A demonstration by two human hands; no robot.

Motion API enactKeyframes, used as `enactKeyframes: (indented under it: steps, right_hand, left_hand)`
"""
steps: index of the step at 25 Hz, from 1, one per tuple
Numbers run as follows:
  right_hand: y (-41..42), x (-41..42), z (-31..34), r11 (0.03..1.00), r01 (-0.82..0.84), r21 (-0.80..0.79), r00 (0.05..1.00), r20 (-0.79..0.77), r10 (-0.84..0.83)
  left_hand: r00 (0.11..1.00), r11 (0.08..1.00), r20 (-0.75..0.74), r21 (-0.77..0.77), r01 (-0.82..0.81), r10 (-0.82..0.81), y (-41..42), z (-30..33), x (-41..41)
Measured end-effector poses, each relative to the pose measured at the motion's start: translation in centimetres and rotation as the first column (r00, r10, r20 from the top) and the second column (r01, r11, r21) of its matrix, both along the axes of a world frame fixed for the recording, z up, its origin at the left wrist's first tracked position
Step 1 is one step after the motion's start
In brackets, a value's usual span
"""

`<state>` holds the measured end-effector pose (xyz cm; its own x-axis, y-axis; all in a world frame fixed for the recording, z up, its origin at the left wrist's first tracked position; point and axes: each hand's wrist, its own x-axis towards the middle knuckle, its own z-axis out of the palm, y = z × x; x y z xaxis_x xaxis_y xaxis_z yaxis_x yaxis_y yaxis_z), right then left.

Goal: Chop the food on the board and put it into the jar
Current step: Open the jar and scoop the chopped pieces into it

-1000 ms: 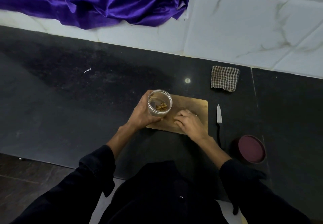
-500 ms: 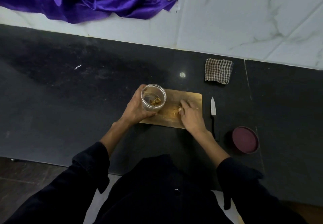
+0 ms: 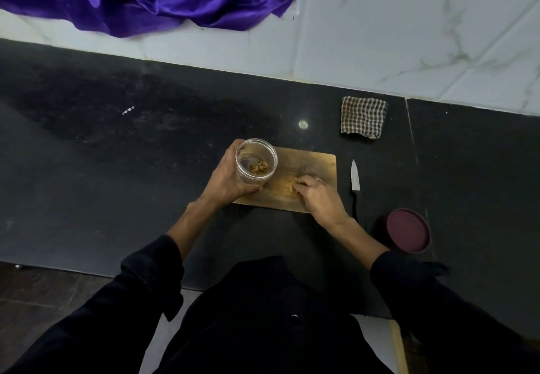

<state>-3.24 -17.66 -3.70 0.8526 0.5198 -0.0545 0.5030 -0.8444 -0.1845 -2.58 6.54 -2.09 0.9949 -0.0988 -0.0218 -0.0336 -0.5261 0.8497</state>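
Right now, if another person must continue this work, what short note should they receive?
Left hand grips the open jar, tilted at the left end of the board. Right hand gathers chopped food on the board with curled fingers.
Done: chopping, it seems; some pieces are already in the jar; the knife lies right of the board.
Left: move the remaining food into the jar. The lid waits on the counter, near right.
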Motion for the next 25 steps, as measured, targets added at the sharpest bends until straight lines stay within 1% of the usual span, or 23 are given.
enactKeyframes:
  steps: [2,3,4,5,6,7,8,9,10,11,12,13,15,16,17,18,19,20,21,22,23,25]
  right_hand:
    - [-0.2,0.3,-0.2,0.998,-0.055,-0.009,0.998,0.023,0.055]
    - [-0.2,0.5,-0.5,0.998,-0.043,0.034,0.999,0.019,0.043]
    - [-0.3,0.7,-0.6,0.993,0.018,0.12,1.0,0.004,-0.018]
    - [-0.2,1.1,-0.7,0.961,0.135,0.24,0.991,-0.033,-0.131]
    - [-0.2,1.5,-0.6,0.878,0.295,0.377,0.955,-0.114,-0.272]
    - [-0.1,2.0,-0.4,0.727,0.472,0.499,0.882,-0.268,-0.388]
    - [-0.1,2.5,0.0,0.526,0.626,0.576,0.78,-0.457,-0.428]
    - [-0.1,2.8,0.6,0.32,0.737,0.595,0.675,-0.627,-0.388]
    - [0.0,2.9,1.5,0.153,0.804,0.575,0.592,-0.744,-0.311]
    - [0.0,3.0,2.5,0.031,0.838,0.544,0.536,-0.814,-0.225]
    - [0.1,3.1,3.5,-0.049,0.854,0.518,0.507,-0.849,-0.147]
    - [0.3,3.2,4.4,-0.09,0.858,0.506,0.5,-0.862,-0.086]
    - [1.3,3.4,5.9,-0.095,0.847,0.524,0.525,-0.851,-0.011]
    - [2.0,3.4,6.4,-0.067,0.834,0.548,0.55,-0.835,0.006]
    - [3.1,3.6,6.9,-0.016,0.813,0.581,0.581,-0.814,0.001]
    - [4.3,3.6,7.2,0.08,0.777,0.625,0.628,-0.778,-0.029]
    - [5.4,3.8,7.2,0.233,0.708,0.667,0.698,-0.711,-0.086]
    - [6.3,3.9,7.2,0.416,0.6,0.684,0.784,-0.607,-0.133]
    - [6.9,4.0,7.2,0.553,0.493,0.672,0.851,-0.503,-0.148]
    - [7.1,4.4,7.3,0.601,0.44,0.667,0.882,-0.447,-0.151]
    - [6.8,4.9,7.4,0.575,0.448,0.684,0.882,-0.445,-0.158]
    - [5.2,5.6,7.3,0.449,0.545,0.708,0.833,-0.521,-0.189]
  left_hand:
    - [1.0,1.0,0.002,-0.003,0.0,0.0,-0.1,0.2,-0.1]
    - [1.0,1.0,0.005,-0.001,-0.001,0.001,-0.2,0.3,-0.1]
    - [1.0,1.0,0.012,0.0,0.0,0.0,-0.2,0.4,-0.2]
    - [1.0,1.0,0.018,0.0,0.0,0.0,-0.3,0.5,-0.2]
    - [1.0,1.0,0.024,-0.002,-0.002,0.002,-0.3,0.6,-0.3]
    - [1.0,1.0,0.029,-0.004,-0.003,0.003,-0.3,0.6,-0.3]
    - [0.999,1.0,0.032,-0.005,-0.001,0.001,-0.3,0.6,-0.3]
    - [0.999,1.0,0.033,-0.005,0.003,-0.003,-0.3,0.6,-0.3]
    - [0.999,1.0,0.032,-0.002,0.007,-0.007,-0.4,0.5,-0.3]
    - [1.0,1.0,0.03,0.002,0.006,-0.006,-0.4,0.5,-0.3]
    - [0.999,1.0,0.034,0.006,-0.002,0.001,-0.4,0.5,-0.3]
    - [0.999,1.0,0.041,0.009,-0.011,0.011,-0.4,0.5,-0.3]
    - [0.999,1.0,0.051,0.01,-0.018,0.017,-0.5,0.5,-0.3]
    - [0.998,1.0,0.054,0.011,-0.019,0.019,-0.5,0.5,-0.3]
    - [0.998,1.0,0.058,0.01,-0.022,0.021,-0.5,0.5,-0.3]
    - [0.998,1.0,0.06,0.006,-0.022,0.022,-0.5,0.5,-0.3]
    - [0.998,1.0,0.057,-0.001,-0.018,0.018,-0.5,0.5,-0.3]
    - [0.999,1.0,0.052,-0.009,-0.012,0.013,-0.5,0.5,-0.3]
    - [0.999,1.0,0.047,-0.013,-0.007,0.008,-0.5,0.5,-0.3]
    - [0.999,1.0,0.043,-0.01,-0.007,0.008,-0.5,0.6,-0.3]
    - [0.999,1.0,0.038,-0.005,-0.014,0.014,-0.5,0.6,-0.3]
    - [0.999,1.0,0.032,0.003,-0.028,0.028,-0.4,0.5,-0.3]
